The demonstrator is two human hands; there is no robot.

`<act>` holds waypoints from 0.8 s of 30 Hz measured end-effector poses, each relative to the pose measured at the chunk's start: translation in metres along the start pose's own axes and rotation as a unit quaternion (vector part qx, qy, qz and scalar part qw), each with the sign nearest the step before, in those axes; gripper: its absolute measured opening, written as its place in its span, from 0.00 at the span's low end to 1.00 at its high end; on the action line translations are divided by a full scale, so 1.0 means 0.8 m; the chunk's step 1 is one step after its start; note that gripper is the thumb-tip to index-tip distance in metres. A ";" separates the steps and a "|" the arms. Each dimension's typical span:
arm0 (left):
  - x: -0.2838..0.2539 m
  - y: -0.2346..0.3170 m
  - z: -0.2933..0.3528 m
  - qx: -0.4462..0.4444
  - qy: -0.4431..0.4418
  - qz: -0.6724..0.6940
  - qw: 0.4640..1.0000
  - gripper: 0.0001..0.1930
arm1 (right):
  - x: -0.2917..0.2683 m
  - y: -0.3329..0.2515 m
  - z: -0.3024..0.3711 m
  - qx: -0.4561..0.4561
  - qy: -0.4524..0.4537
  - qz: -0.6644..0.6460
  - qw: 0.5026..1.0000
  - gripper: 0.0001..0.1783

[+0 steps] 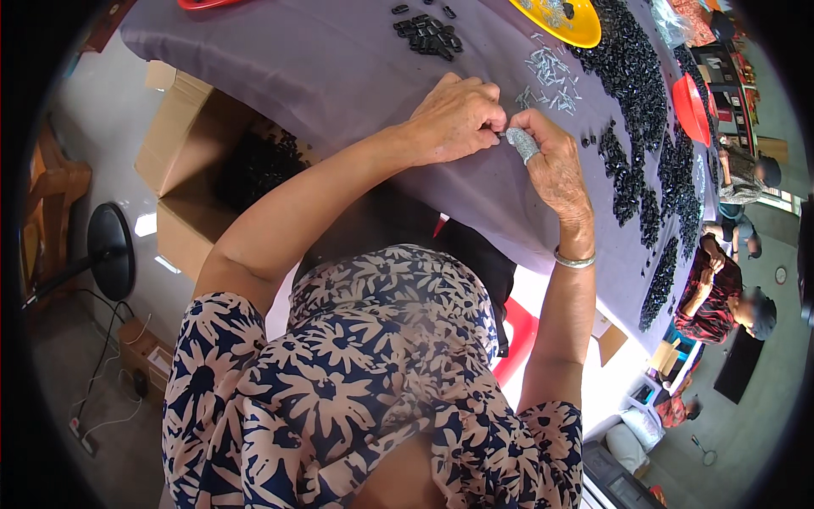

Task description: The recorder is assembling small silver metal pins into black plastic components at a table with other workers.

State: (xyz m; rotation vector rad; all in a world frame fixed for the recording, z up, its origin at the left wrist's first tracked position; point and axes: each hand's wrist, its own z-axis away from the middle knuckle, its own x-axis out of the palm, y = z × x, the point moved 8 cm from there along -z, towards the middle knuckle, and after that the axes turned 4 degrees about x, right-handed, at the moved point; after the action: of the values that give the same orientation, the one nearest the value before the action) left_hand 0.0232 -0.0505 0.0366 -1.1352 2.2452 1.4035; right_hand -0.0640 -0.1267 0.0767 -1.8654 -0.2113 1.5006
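Note:
Over the near edge of the cloth-covered table, my left hand (460, 119) and my right hand (553, 157) meet with their fingertips almost touching. Both are closed in a pinch. A small dark piece shows between them, too small and covered by the fingers to name. A grey speckled wrap (521, 144) covers one digit of my right hand. Beyond my hands lie a small heap of black plastic pieces (428, 36) and a scatter of thin clear-grey pins (551, 76).
Long piles of black pieces (623, 68) spread along the table's right side. A yellow plate (585, 36) with pins stands at the back, a red bowl (691, 110) to its right. An open cardboard box (182, 127) holding black pieces sits below left. Other people (716, 288) work at far right.

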 end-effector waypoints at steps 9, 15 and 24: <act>0.001 0.004 -0.001 0.021 0.005 -0.002 1.000 0.06 | 0.005 0.007 -0.007 0.022 -0.055 0.013 0.998 0.06; -0.004 0.005 0.000 0.016 0.005 0.000 1.000 0.05 | -0.005 0.030 0.002 0.056 -0.022 0.038 0.997 0.05; -0.004 0.008 -0.001 0.009 0.000 0.005 1.000 0.05 | 0.007 0.051 0.011 0.092 -0.023 -0.148 0.984 0.03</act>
State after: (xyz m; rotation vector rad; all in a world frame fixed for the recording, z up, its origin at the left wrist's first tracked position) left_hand 0.0207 -0.0477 0.0430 -1.1194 2.2612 1.3841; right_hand -0.0828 -0.1497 0.0468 -1.5768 -0.3440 1.3117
